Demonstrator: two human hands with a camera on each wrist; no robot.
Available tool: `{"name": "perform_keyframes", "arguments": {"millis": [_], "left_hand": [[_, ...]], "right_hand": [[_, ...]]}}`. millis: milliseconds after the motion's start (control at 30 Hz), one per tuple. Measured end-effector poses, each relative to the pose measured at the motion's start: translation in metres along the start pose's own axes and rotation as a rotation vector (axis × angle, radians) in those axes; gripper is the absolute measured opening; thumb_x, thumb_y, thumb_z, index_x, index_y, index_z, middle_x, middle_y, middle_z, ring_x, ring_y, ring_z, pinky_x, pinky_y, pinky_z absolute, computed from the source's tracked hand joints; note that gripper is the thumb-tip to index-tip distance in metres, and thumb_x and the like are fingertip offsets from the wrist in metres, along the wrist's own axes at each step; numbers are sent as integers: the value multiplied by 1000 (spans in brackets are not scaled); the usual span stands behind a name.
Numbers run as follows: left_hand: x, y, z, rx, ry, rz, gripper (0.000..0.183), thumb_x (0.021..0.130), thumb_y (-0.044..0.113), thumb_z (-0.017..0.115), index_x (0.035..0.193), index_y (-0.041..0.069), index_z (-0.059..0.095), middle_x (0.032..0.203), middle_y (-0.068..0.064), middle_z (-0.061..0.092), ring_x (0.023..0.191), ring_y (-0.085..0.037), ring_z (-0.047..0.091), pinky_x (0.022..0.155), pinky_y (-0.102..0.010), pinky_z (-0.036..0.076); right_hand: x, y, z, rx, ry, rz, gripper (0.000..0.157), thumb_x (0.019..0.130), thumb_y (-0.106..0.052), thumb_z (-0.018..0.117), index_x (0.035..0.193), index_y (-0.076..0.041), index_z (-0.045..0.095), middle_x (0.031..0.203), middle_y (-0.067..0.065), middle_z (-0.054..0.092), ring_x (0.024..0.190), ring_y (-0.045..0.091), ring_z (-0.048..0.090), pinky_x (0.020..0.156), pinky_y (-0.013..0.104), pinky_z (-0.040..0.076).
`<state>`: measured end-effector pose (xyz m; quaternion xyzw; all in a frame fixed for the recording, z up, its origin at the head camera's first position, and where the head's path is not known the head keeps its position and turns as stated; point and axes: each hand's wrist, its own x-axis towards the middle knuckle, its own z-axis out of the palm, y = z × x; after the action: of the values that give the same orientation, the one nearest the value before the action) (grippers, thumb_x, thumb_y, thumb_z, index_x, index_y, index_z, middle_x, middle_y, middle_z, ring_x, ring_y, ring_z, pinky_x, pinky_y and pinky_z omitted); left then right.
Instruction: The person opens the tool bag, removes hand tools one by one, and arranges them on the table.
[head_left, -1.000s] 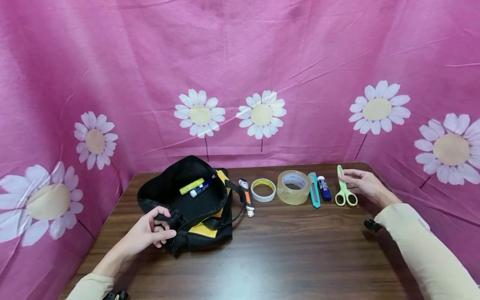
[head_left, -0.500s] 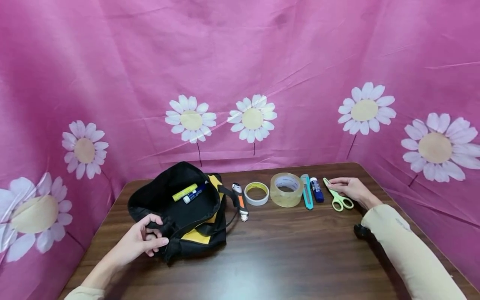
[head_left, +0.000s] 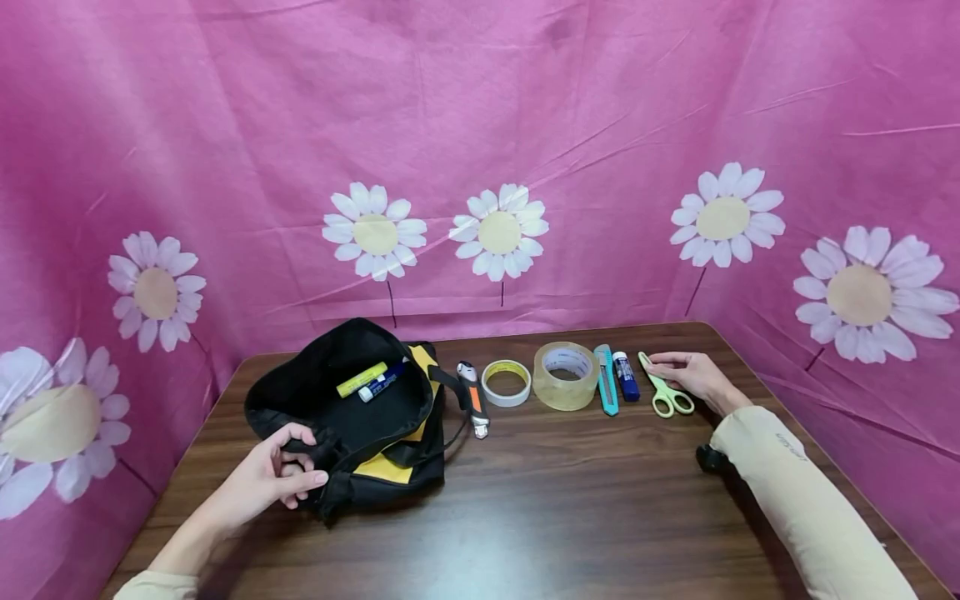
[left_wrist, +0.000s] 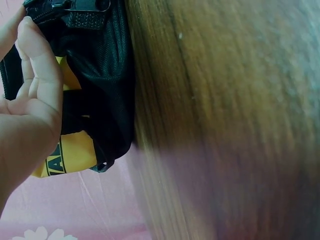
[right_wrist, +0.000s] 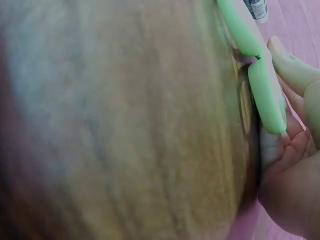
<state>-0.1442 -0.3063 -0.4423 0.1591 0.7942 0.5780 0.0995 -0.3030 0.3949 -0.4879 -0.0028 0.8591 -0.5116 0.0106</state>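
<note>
My left hand point(head_left: 258, 483) grips the near-left rim of a black bag point(head_left: 393, 496) with yellow panels. The bag's mouth gapes upward, and inside lie a yellow tube point(head_left: 362, 379) and a blue-and-white tube point(head_left: 381, 382). In the left wrist view the thumb and fingers point(left_wrist: 37, 65) meet at the zippered edge. At the right end of a row of supplies, my right hand point(head_left: 697, 377) holds light green scissors point(head_left: 662, 387) near their blade end, handles toward me. The right wrist view shows the green handles point(right_wrist: 265, 92) beside the thumb; the fingertips' contact is partly hidden there.
Left to right between bag and scissors lie an orange-and-grey utility knife point(head_left: 472, 400), a white tape roll point(head_left: 506, 400), a wide clear tape roll point(head_left: 564, 393), a teal cutter point(head_left: 607, 382) and a blue glue stick point(head_left: 626, 379). A pink flowered curtain point(head_left: 465, 100) surrounds the brown table point(head_left: 570, 508).
The scissors have turned, their tip swinging left toward the glue stick, with my right hand following. My left hand keeps its hold on the bag. The head view has shifted slightly.
</note>
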Motion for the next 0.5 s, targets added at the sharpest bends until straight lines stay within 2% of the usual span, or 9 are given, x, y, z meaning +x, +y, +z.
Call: {"name": "perform_keyframes", "arguments": {"millis": [233,500], "left_hand": [[-1,2,0,-1,-8,22,40,93,2,71,119,9,42,85,-6,62,63,-16,63,51,-38,57],[0,3,3,-13,28,-3,43,91,1,74,119,6,42,85,-8,59,63,-17,63,51,-37,57]], "right_hand": [[-1,-1,3,19,-11,-8,59,92,-29,78,133,10,59,102,-1,74,80,2,67,70,24,58],[-2,-2,1,21,-6,-1,62,92,-31,78,134,10,58,103,-2,74,81,1,67,72,24,58]]}}
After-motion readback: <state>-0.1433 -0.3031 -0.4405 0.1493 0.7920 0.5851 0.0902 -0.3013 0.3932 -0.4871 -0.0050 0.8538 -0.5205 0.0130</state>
